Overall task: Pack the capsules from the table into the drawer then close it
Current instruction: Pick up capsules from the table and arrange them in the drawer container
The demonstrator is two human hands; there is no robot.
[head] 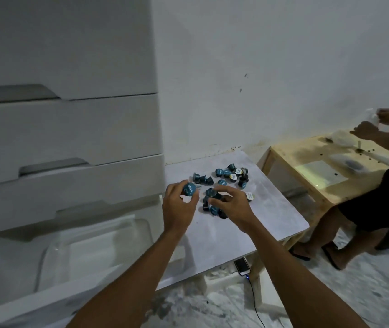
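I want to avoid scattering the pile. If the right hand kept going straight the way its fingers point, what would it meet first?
Probably the near cluster of capsules: the right hand points up-left over the table, fingertips already at a dark capsule. Beyond lies the left hand holding a blue capsule. Depth is unclear.

Dim, bluish indoor light throughout; a bright patch glares on the wooden bench (323, 174) at right, wide-angle bending curves the frame edges, and detail looks soft

Matt pale marbled table (247, 223). Smooth white drawer (11, 256) fronts; clear glossy plastic tray (54, 252) inside. Glossy capsules (221, 183) with foil-like lids. Bare unfinished wood bench (307, 185).
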